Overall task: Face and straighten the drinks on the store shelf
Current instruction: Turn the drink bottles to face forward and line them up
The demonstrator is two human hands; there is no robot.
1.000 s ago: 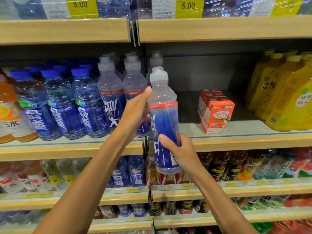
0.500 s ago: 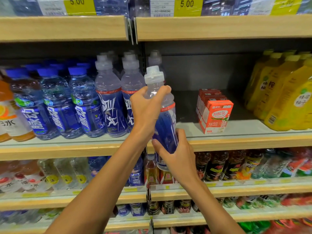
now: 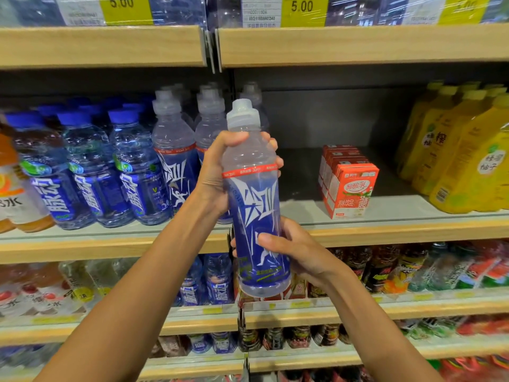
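Note:
I hold a tall clear sports-drink bottle [image 3: 254, 205] with a blue label and a grey sport cap, upright in front of the middle shelf [image 3: 385, 230]. My left hand [image 3: 214, 172] wraps its upper shoulder just below the cap. My right hand [image 3: 292, 249] grips the lower label, thumb across the front. The label's white lettering faces me. Two rows of matching bottles [image 3: 173, 158] stand on the shelf just left of the held one, another partly hidden behind it.
Blue-capped water bottles [image 3: 85, 172] fill the shelf's left side, with an orange drink [image 3: 11, 188] at the far left. Red drink cartons [image 3: 349, 183] sit right of a bare gap; yellow bottles [image 3: 462, 150] stand at the far right. Lower shelves hold more drinks.
The bottle has turned in my hands so its label front faces me. My left hand closed fully around the bottle's shoulder, and the bottle sits slightly more upright.

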